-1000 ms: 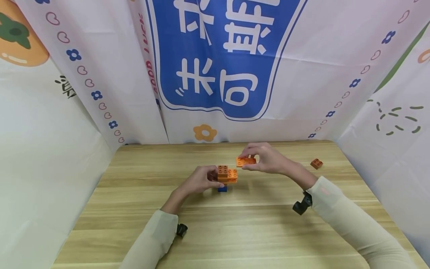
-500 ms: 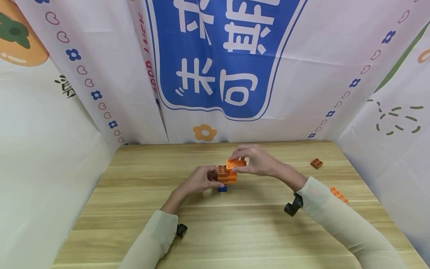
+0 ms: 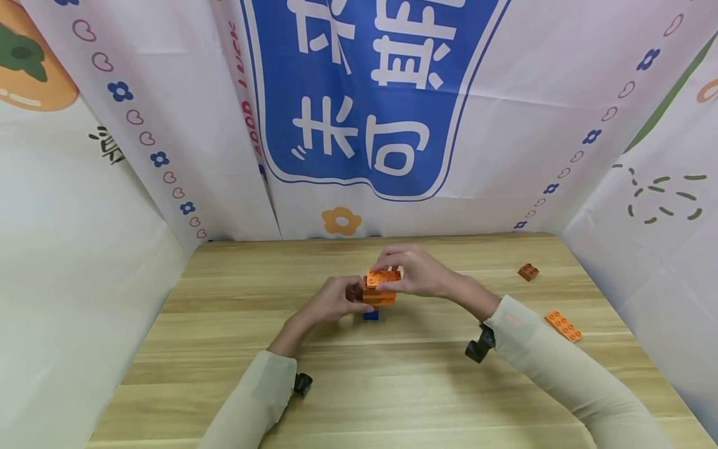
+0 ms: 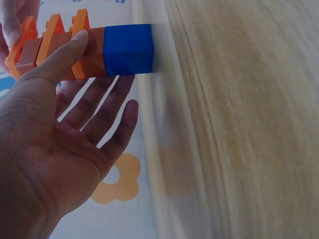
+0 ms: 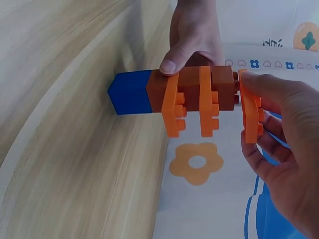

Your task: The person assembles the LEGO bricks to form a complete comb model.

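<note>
A tower of toy building bricks stands on the table, with a blue block at its base and brown bricks alternating with thin orange plates above. My left hand grips the tower from the left side, thumb against its lower brown and orange part. With thumb and fingertips my right hand pinches another studded orange plate. This plate is right at the studs of the top brown brick, slightly tilted, and juts out to the right like the plates below it.
To the right on the wooden table lie a loose brown brick near the back and a loose orange plate beside the right sleeve. A printed cloth hangs behind the table.
My right hand has moved left with the orange plate, from beside the tower to over its top. The left hand stays in place. The loose orange plate came into sight from behind the right sleeve.
</note>
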The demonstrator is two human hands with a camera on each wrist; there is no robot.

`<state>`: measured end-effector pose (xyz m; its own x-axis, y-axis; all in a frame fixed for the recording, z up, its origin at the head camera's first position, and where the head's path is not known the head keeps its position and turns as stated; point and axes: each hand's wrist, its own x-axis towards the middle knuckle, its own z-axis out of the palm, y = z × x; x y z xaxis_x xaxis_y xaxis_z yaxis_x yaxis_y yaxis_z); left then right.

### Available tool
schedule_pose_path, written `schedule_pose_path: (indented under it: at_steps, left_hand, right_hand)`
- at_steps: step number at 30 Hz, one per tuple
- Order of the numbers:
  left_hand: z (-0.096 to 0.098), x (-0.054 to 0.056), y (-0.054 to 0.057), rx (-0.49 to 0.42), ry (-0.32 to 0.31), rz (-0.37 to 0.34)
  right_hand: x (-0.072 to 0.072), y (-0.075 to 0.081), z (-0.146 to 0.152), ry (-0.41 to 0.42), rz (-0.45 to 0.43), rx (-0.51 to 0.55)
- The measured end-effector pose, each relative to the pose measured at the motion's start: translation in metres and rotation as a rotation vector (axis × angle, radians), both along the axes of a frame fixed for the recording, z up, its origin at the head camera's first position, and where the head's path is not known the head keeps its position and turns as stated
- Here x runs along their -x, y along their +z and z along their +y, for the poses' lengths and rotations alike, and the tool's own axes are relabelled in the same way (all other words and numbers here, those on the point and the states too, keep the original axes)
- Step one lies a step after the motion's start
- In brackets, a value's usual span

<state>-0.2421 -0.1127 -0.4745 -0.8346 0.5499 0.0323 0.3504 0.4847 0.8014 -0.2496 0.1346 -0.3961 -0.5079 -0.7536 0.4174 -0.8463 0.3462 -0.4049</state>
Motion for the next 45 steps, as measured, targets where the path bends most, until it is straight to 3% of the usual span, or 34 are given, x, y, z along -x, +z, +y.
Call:
schedule_pose_path:
  at_steps: [14,26,45]
  left_hand:
    - [0.0,-0.001,0.003,0.02,-0.002,-0.015]
    - [0.001,-0.001,0.003,0.01,-0.014,-0.017]
    - [0.002,0.0,0.006,0.024,-0.041,0.02]
  right_hand:
    - [-0.002,-0.001,-0.009,-0.009,-0.003,-0.015]
    - [-0.002,0.003,-0.01,-0.053,-0.072,-0.078]
    - [-0.006,0.01,-0.016,-0.112,-0.117,-0.143]
